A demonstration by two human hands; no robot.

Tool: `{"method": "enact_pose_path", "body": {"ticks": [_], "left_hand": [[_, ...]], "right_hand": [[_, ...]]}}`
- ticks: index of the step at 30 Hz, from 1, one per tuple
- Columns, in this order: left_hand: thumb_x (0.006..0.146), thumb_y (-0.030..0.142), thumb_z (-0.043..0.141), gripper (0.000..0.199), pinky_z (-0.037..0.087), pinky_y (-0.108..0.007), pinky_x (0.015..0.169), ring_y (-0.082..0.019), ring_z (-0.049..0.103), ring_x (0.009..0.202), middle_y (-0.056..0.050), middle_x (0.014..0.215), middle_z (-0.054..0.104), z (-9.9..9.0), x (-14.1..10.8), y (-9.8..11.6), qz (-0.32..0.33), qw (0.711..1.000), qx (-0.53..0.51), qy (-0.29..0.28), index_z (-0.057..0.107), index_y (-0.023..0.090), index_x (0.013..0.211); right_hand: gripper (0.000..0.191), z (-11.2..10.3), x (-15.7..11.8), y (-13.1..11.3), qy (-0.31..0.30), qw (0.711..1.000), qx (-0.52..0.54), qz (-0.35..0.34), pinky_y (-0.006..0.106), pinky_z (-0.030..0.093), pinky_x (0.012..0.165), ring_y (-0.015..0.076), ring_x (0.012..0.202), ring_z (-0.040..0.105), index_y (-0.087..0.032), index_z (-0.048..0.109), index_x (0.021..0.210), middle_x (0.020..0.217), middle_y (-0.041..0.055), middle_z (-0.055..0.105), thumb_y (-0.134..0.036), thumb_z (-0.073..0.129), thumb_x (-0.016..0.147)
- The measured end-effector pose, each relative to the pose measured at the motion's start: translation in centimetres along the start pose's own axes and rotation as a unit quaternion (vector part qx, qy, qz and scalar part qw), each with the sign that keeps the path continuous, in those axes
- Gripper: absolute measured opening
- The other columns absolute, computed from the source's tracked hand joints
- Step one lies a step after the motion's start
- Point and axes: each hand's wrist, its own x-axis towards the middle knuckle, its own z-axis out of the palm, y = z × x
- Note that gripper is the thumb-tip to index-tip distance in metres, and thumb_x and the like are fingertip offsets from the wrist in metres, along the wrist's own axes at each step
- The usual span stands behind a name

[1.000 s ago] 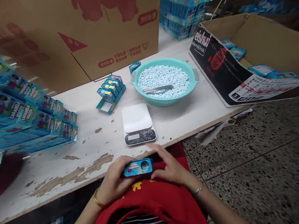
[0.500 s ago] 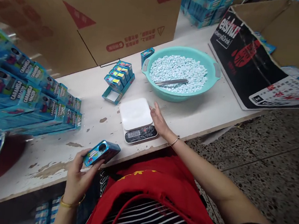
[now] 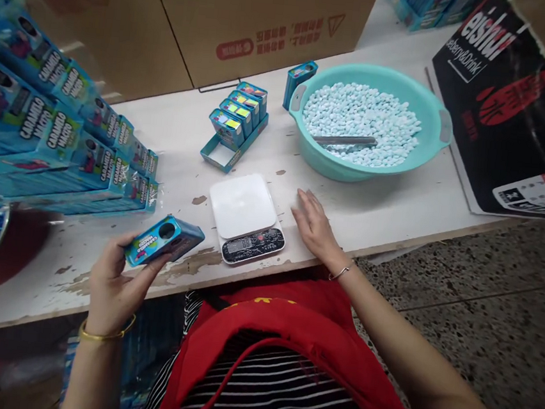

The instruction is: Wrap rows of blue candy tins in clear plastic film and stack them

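Observation:
My left hand (image 3: 121, 277) is closed around a small blue candy box (image 3: 165, 241), tilted, with a dark round spot on its face. My right hand (image 3: 316, 225) rests on the table with its fingers stretched out, holding nothing. It lies just right of a white kitchen scale (image 3: 243, 207) with a black display panel. Behind my right hand stands a turquoise basin (image 3: 353, 169) of pale candies (image 3: 358, 113), with a metal scoop or tongs (image 3: 346, 140) lying on them. An open display tray (image 3: 232, 162) holding several small blue boxes (image 3: 243, 113) sits behind the scale.
Wrapped blue candy boxes (image 3: 63, 126) are stacked at the left, beside a dark red bowl (image 3: 12, 256) of shiny blue pieces. A large carton (image 3: 271, 18) borders the back; a black printed carton (image 3: 503, 111) stands at the right. One blue box (image 3: 300, 82) is beside the basin.
My right hand has moved away from the scale's edge to the table on its right. My left hand still holds the candy box, now further left. The view has shifted.

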Motion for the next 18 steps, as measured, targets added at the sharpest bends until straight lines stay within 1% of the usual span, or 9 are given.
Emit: {"method": "enact_pose_path", "body": {"ticks": [2,4,7,10,14,18], "left_hand": [[0.072,0.034,0.076,0.044,0.048,-0.034,0.072,-0.02,0.059,0.079,-0.003,0.092,0.062,0.3,0.9,0.6,0.019,1.0,0.002,-0.005,0.057,0.024,0.111],[0.072,0.034,0.076,0.044,0.048,-0.034,0.074,-0.02,0.059,0.082,-0.003,0.094,0.063,0.8,2.0,1.3,0.037,0.999,0.009,-0.011,0.057,0.024,0.111],[0.072,0.035,0.076,0.045,0.048,-0.035,0.075,-0.021,0.059,0.084,-0.004,0.094,0.062,1.7,3.9,2.0,0.071,0.997,0.001,-0.021,0.057,0.024,0.112],[0.072,0.034,0.076,0.044,0.048,-0.032,0.072,-0.018,0.059,0.081,-0.002,0.093,0.062,3.2,5.9,2.6,0.106,0.994,-0.019,-0.034,0.056,0.024,0.11],[0.073,0.033,0.075,0.042,0.047,-0.028,0.073,-0.016,0.058,0.082,-0.002,0.096,0.063,5.7,8.4,3.5,0.153,0.985,-0.047,-0.065,0.056,0.021,0.108],[0.076,0.033,0.072,0.036,0.047,-0.026,0.07,-0.015,0.058,0.08,-0.002,0.093,0.064,7.5,9.9,4.6,0.179,0.977,-0.061,-0.098,0.056,0.019,0.105]], "right_hand": [[0.058,-0.3,-0.9,0.8,-0.017,0.997,-0.068,-0.029,0.054,0.028,0.115,0.0265,0.14,0.028,-0.018,0.033,0.146,0.145,0.0119,0.042,-0.052,0.03,0.098],[0.056,-0.2,-1.5,1.1,-0.037,0.991,-0.122,-0.046,0.054,0.027,0.116,0.0263,0.142,0.024,-0.019,0.029,0.147,0.149,0.0117,0.036,-0.048,0.031,0.099],[0.055,0.0,-1.7,0.8,-0.042,0.983,-0.171,-0.047,0.053,0.025,0.117,0.0258,0.142,0.023,-0.019,0.026,0.148,0.151,0.0114,0.032,-0.045,0.031,0.099],[0.054,0.2,-1.6,0.4,-0.042,0.981,-0.184,-0.042,0.05,0.026,0.117,0.0249,0.142,0.024,-0.017,0.026,0.147,0.15,0.0116,0.034,-0.043,0.031,0.1],[0.054,0.1,-1.4,0.4,-0.044,0.98,-0.188,-0.037,0.048,0.026,0.118,0.0245,0.142,0.024,-0.015,0.029,0.146,0.149,0.012,0.036,-0.042,0.032,0.1],[0.055,0.1,-1.4,0.4,-0.036,0.985,-0.168,-0.035,0.049,0.027,0.117,0.0254,0.141,0.025,-0.016,0.027,0.147,0.148,0.0116,0.036,-0.042,0.034,0.099]]}}
